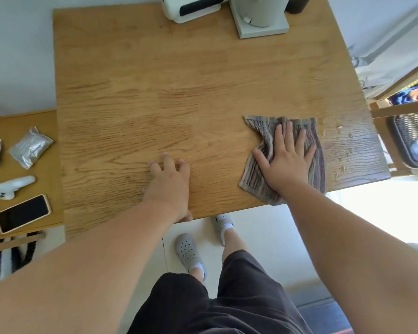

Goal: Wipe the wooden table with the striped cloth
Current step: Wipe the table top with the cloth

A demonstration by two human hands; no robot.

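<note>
Head view: near the table's (155, 80) front edge at 6 o'clock, the left hand (169, 184) rests on bare wood, fingers loosely bent and holding nothing. At 4 o'clock the right hand (285, 162) presses flat, fingers spread, on the striped cloth (258, 174). Droplets (343, 150) lie just beside the cloth at its 3 o'clock. A white appliance (191, 8) stands at 12 o'clock.

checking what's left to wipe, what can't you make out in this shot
All head view.
Wooden table under the striped cloth: covered by it and the right hand.
Spots right of the cloth: too small to identify.
White appliances at far edge: cut off by frame top.
</note>
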